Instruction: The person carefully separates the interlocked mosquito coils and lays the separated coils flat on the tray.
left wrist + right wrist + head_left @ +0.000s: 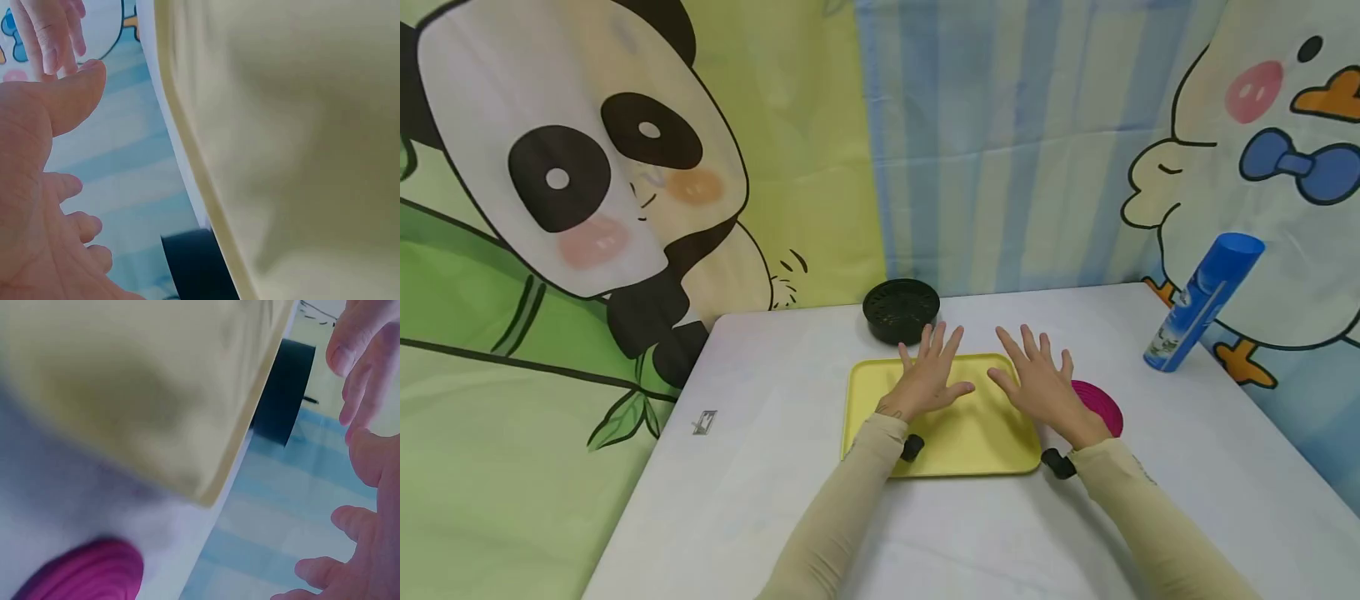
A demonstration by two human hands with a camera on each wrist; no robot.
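Both hands hover over a yellow rectangular tray (955, 442) with their fingers spread, holding nothing. The left hand (923, 379) is above the tray's left half, its fingertips close to a round black dish (901, 310) with a perforated top. Over the tray's right half is the right hand (1045, 387). Beside that wrist lies a round magenta ridged disc (1101, 407), partly covered by the hand. In the left wrist view, the left palm (37, 206) shows with its thumb extended; the right wrist view shows the right hand (369, 525) likewise, apart from the tray surface.
A blue spray can (1204, 302) with a blue cap stands near the table's right edge. A small metallic piece (704, 422) lies on the white table (760, 500) at left. Behind the table hangs a cartoon-printed curtain (1000, 150).
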